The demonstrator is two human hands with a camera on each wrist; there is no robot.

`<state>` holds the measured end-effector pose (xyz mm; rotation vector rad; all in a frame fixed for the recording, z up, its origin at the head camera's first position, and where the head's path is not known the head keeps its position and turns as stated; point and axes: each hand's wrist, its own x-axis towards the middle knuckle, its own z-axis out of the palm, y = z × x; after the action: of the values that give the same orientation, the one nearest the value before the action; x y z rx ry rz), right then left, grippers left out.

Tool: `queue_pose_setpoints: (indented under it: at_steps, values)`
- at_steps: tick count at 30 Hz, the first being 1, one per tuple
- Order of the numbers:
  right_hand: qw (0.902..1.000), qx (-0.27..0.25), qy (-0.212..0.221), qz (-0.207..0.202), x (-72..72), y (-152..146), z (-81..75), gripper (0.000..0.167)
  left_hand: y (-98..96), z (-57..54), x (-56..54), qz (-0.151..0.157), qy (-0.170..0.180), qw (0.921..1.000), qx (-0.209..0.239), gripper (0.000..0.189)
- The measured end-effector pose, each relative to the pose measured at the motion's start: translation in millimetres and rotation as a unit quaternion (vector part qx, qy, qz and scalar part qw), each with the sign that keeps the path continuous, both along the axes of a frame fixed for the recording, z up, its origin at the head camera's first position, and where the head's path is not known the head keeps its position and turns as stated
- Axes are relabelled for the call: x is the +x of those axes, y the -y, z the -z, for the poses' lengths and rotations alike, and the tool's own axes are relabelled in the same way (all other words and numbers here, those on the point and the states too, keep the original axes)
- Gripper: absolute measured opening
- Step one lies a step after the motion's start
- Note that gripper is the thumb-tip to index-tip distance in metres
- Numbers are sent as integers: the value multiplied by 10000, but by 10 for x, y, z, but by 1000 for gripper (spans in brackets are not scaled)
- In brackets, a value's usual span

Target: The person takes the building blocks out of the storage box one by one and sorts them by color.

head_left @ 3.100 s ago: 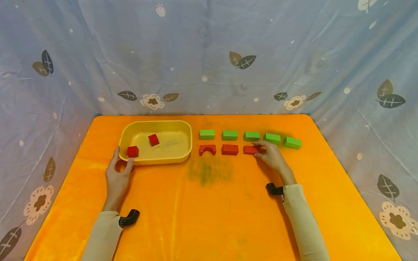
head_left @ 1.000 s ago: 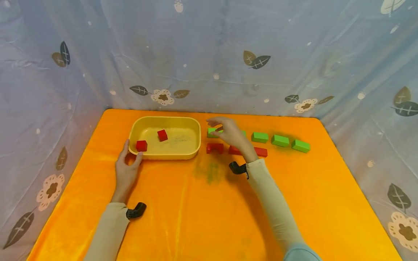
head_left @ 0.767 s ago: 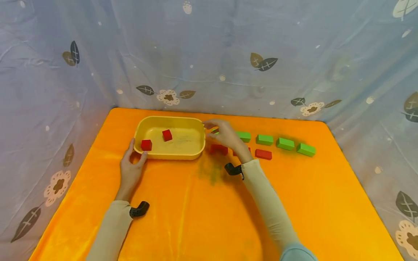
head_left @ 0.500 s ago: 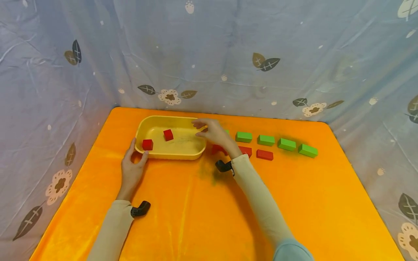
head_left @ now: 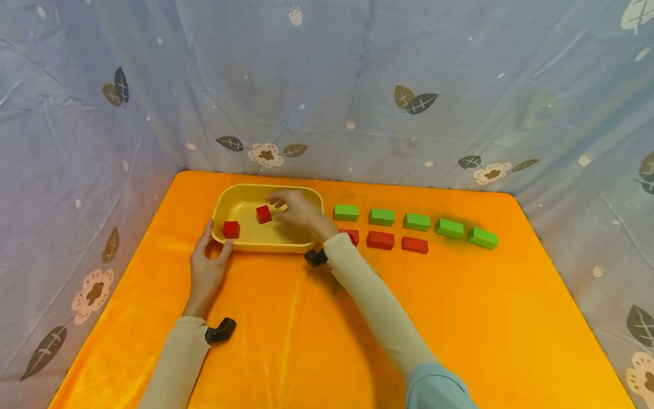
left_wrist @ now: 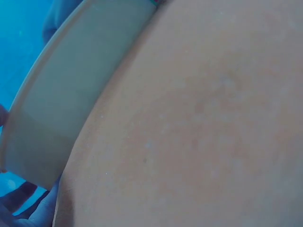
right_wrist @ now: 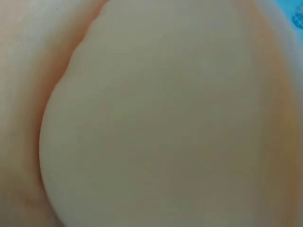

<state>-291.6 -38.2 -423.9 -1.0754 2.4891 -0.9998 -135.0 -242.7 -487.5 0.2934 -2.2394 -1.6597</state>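
In the head view, my left hand [head_left: 206,272] holds the near left corner of a shallow yellow tray [head_left: 265,247], thumb on the front side and fingers along the left side. My right hand [head_left: 301,213] is over the tray's right half, its fingers apart and holding nothing visible. Just left of its fingertips lies a red cube [head_left: 263,214]; another red cube [head_left: 231,229] sits in the tray's near left corner. In the left wrist view the tray's wall [left_wrist: 71,90] shows beside parts of my fingers. A blurred pale surface fills most of the right wrist view.
Right of the tray stands a row of several green blocks [head_left: 382,217]. In front of it lie two red blocks [head_left: 380,240] and a red arch block [head_left: 352,236], partly hidden by my right sleeve. A patterned curtain [head_left: 327,102] closes off the back of the orange-covered table [head_left: 460,318].
My right hand has left the rightmost red block and travelled left over the green blocks into the tray, beside the cube. My left hand stays at the tray's corner. The head view has shifted slightly.
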Motion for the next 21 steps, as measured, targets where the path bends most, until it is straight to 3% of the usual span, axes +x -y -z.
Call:
queue_pose_setpoints:
  at_steps: [10,15,17,21]
  values:
    - [9992,376,-109,-13,-54,214,100,66,-35,-32,0,47,-45,9999,-80,69]
    - [9985,503,-188,-32,-28,234,130,68,-145,-291,95,145,11,9999,8,68]
    - [9985,502,-192,-35,-19,228,148,67,-135,-268,100,130,-15,9999,8,68]
    - [9994,330,-106,-12,-24,220,168,68,-30,-65,49,41,-60,10000,-60,68]
